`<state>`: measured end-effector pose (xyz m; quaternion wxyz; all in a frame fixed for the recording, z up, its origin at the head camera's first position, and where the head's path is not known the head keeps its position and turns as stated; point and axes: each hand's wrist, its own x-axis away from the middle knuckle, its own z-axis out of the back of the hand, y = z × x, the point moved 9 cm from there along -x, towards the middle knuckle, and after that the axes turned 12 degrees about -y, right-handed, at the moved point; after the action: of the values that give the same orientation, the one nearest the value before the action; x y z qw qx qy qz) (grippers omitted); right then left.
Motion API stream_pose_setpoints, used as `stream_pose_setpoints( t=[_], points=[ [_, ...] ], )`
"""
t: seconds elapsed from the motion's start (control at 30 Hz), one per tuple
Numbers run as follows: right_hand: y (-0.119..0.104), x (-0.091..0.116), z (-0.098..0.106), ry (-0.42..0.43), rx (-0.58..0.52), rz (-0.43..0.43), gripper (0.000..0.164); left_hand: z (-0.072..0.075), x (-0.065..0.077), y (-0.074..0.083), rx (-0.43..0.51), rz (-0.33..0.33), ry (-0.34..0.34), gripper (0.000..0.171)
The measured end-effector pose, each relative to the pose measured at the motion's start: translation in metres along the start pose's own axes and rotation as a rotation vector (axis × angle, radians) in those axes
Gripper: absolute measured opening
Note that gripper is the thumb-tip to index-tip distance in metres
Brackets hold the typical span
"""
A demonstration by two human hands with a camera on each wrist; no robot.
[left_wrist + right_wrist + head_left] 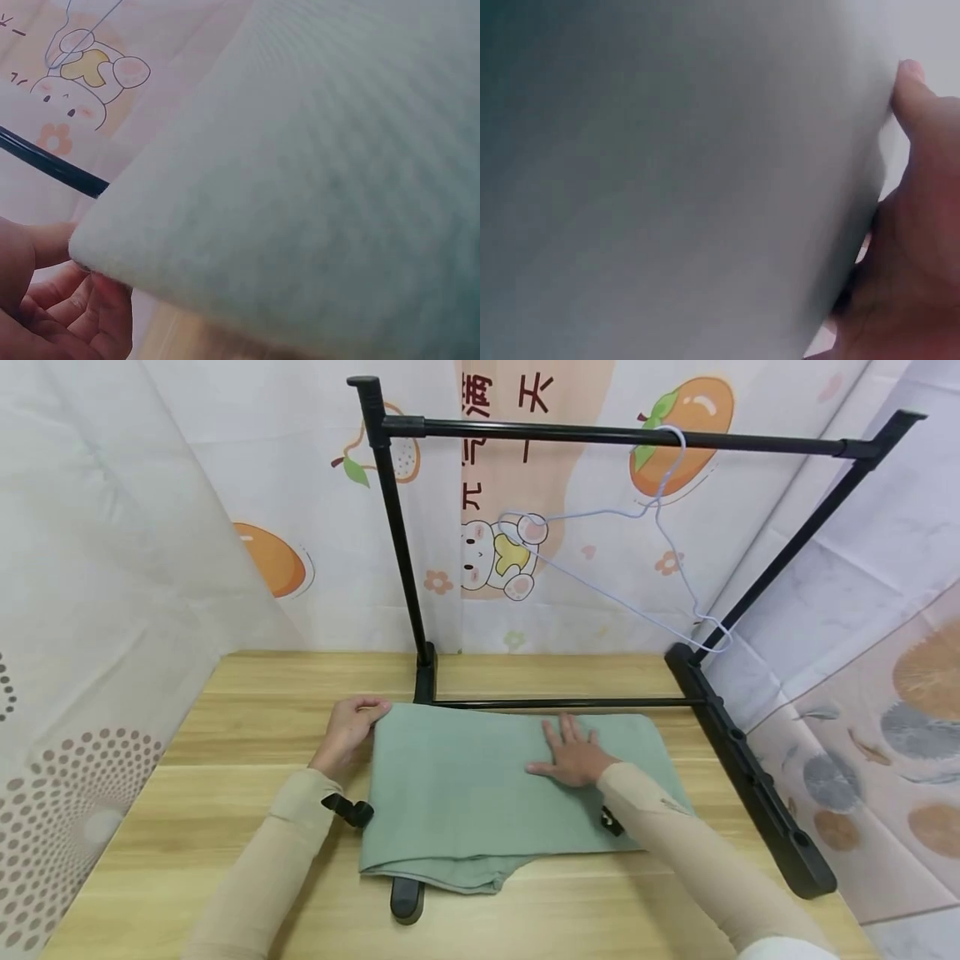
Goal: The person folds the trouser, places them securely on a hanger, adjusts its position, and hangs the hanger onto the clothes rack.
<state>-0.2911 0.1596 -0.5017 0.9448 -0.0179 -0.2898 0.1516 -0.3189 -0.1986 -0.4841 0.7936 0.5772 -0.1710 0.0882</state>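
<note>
A folded sage-green cloth (pixel 465 785), maybe a garment, lies in layers over the wooden table and across the left foot of a black rack. At its far left corner my left hand (pixel 347 733) pinches the fabric; in the left wrist view the thumb and curled fingers (pixel 112 311) meet around that corner. My right hand (pixel 576 760) rests palm down on the right part of the cloth, fingers spread toward the far edge. Blurred cloth fills most of the right wrist view. Along the near edge, loose lower layers stick out at the left.
Behind the cloth stands the black rack (pixel 540 433), with its low crossbar (pixel 562 702) just past the far edge. A pale blue wire hanger (pixel 600 512) hangs from the top bar. Bare wooden table (pixel 187 827) shows on the left. Printed curtains (pixel 300 527) surround the table.
</note>
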Motion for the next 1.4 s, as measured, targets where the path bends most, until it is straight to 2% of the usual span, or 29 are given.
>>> stream_pose_setpoints(
  t=[0.17, 0.3, 0.43, 0.57, 0.67, 0.77, 0.83, 0.97, 1.1, 1.27, 1.4],
  points=[
    [0.059, 0.022, -0.009, 0.033, -0.063, -0.086, 0.098, -0.003, 0.001, -0.008, -0.009, -0.002, -0.011, 0.037],
    [0.095, 0.04, -0.011, 0.079, -0.076, -0.144, 0.099, -0.005, 0.003, -0.012, -0.023, -0.02, 0.0, 0.036],
    [0.125, 0.049, -0.013, 0.078, -0.123, -0.192, 0.103, -0.006, 0.001, -0.012, -0.011, -0.016, -0.001, 0.036],
    [0.133, 0.05, -0.009, 0.091, -0.141, -0.195, 0.102, -0.007, -0.001, -0.012, 0.015, -0.012, -0.05, 0.043],
    [0.126, 0.052, -0.003, 0.11, -0.136, -0.201, 0.1, -0.013, 0.005, -0.016, 0.003, -0.002, -0.14, 0.057],
    [0.107, 0.052, 0.003, 0.142, -0.121, -0.189, 0.097, -0.021, 0.018, -0.026, -0.017, 0.017, -0.241, 0.07],
    [0.086, 0.052, 0.006, 0.159, -0.118, -0.165, 0.095, -0.028, 0.03, -0.032, -0.034, 0.025, -0.304, 0.074],
    [0.025, 0.049, 0.011, 0.203, -0.122, -0.074, 0.089, -0.041, 0.06, -0.047, -0.016, 0.063, -0.397, 0.071],
    [-0.045, 0.046, 0.009, 0.219, -0.12, 0.016, 0.086, -0.053, 0.088, -0.054, -0.004, 0.053, -0.49, 0.067],
    [-0.122, 0.04, -0.002, 0.176, -0.113, 0.11, 0.089, -0.065, 0.114, -0.06, 0.022, 0.029, -0.576, 0.063],
    [-0.157, 0.035, -0.02, 0.095, -0.094, 0.141, 0.09, -0.071, 0.125, -0.063, 0.022, 0.016, -0.591, 0.057]
  ],
)
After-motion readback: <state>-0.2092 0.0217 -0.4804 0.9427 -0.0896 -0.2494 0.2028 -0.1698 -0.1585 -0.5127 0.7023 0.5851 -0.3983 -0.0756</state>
